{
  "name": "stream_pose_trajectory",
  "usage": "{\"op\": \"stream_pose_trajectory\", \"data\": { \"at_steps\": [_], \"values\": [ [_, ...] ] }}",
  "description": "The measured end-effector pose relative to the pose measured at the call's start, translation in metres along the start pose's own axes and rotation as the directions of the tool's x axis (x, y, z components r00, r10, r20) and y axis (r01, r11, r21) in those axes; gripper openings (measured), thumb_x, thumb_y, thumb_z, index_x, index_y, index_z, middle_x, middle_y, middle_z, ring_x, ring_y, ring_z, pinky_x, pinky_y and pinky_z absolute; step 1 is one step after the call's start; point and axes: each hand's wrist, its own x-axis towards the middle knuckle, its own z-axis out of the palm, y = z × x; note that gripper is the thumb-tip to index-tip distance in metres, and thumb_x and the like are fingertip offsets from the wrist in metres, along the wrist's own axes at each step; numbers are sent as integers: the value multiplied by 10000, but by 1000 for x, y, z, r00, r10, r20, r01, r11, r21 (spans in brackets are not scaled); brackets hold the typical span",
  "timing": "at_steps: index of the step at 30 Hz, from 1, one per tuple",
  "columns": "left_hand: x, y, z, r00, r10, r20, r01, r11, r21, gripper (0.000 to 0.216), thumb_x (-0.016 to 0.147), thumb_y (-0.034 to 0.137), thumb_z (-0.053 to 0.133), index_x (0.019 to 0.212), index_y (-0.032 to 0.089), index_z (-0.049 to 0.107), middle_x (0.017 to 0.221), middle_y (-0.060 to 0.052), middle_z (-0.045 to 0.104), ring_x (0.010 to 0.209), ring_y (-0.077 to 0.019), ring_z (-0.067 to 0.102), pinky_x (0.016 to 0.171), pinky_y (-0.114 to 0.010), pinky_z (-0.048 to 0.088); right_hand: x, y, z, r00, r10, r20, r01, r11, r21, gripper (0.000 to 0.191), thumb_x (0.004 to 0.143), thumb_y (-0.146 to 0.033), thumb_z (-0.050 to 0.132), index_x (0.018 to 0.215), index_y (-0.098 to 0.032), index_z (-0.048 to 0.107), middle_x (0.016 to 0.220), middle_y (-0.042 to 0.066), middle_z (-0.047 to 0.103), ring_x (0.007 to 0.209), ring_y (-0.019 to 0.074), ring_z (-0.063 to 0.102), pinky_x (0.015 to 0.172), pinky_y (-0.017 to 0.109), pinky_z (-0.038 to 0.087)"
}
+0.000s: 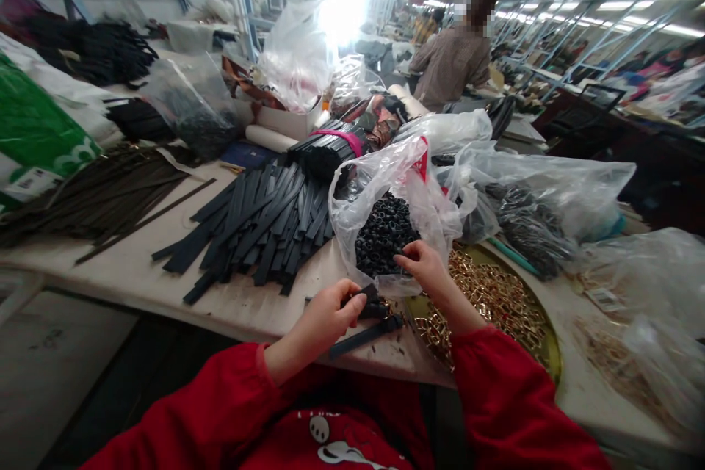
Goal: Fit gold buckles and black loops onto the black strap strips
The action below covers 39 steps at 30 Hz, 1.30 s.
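My left hand (pixel 329 316) is closed on a black strap (pixel 366 334), pinching its folded end near the table's front edge. My right hand (pixel 421 264) reaches into the mouth of a clear plastic bag (pixel 380 183) full of small black rings (pixel 382 235), its fingers pinched together among them; whether they hold a ring is hidden. Both sleeves are red. A loose pile of flat black straps (pixel 258 228) lies to the left of the bag.
A round tray (pixel 551 352) of gold metal buckles (pixel 496 297) sits right of my hands. More plastic bags (pixel 551 198), a bundle of black strips tied with a pink band (pixel 335 143) and brown strips (pixel 93 194) crowd the table. Another person (pixel 454 51) works far behind.
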Motion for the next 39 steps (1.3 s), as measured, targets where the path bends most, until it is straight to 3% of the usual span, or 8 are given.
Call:
{"op": "stream_pose_trajectory", "data": {
  "at_steps": [3, 6, 14, 19, 23, 28, 33, 39],
  "values": [
    [-2, 10, 2, 989, 111, -94, -108, 994, 30, 231, 824, 362, 422, 794, 161, 530, 561, 52, 489, 498, -89, 448, 495, -197, 343, -37, -27, -3, 965, -15, 262, -124, 855, 504, 287, 666, -405, 639, 705, -194, 448, 589, -57, 473, 519, 104, 455, 518, 241, 380],
    [-7, 10, 8, 983, 163, -90, -157, 985, 64, 218, 818, 341, 436, 767, 159, 544, 591, 40, 510, 554, -98, 474, 537, -202, 352, -72, -47, -3, 930, -29, 365, -252, 674, 695, 327, 613, -397, 695, 684, -188, 454, 570, -64, 491, 500, 85, 446, 501, 222, 354],
    [-27, -5, 19, 996, 60, 61, -60, 998, 0, 241, 809, 374, 439, 750, 156, 523, 527, 59, 459, 469, -79, 409, 462, -195, 309, -112, -53, 6, 971, 10, 239, -198, 592, 781, 282, 640, -396, 687, 775, -185, 556, 619, -43, 550, 544, 96, 497, 551, 239, 394],
    [-37, 0, 17, 991, 108, 73, -111, 993, 29, 184, 785, 288, 470, 879, 147, 540, 654, 21, 553, 583, -102, 495, 538, -205, 369, -123, -52, 13, 964, 13, 267, -224, 584, 780, 272, 649, -405, 684, 767, -175, 599, 625, -30, 559, 551, 97, 488, 552, 243, 392],
    [-43, 4, 13, 985, 115, 132, -114, 993, -13, 355, 753, 144, 427, 1107, 142, 448, 768, -7, 609, 696, -123, 562, 623, -221, 416, -132, -54, 16, 956, 4, 294, -247, 552, 797, 254, 671, -399, 681, 766, -186, 582, 624, -37, 563, 554, 93, 478, 561, 237, 381],
    [-40, -1, 10, 993, 71, 91, -73, 997, 17, 310, 763, 179, 437, 1070, 143, 447, 737, -2, 616, 638, -118, 558, 556, -210, 395, -139, -54, 21, 944, -36, 328, -283, 425, 860, 344, 788, -516, 506, 803, -183, 592, 666, 0, 580, 595, 118, 508, 599, 265, 397],
    [-35, -9, 8, 1000, 19, -13, -17, 989, 149, 293, 745, 361, 546, 951, 157, 500, 723, -3, 601, 618, -127, 536, 540, -216, 381, -137, -51, 26, 877, 34, 480, -470, 278, 838, 268, 687, -414, 678, 798, -195, 572, 660, -41, 532, 546, 72, 455, 552, 208, 368],
    [-29, -16, 10, 998, 40, -44, -25, 955, 297, 235, 727, 387, 568, 834, 180, 538, 753, -8, 611, 667, -152, 545, 590, -241, 396, -132, -50, 32, 761, -29, 648, -639, 142, 756, 328, 604, -394, 742, 747, -179, 540, 655, -34, 520, 588, 87, 463, 593, 217, 388]
  ]
}}
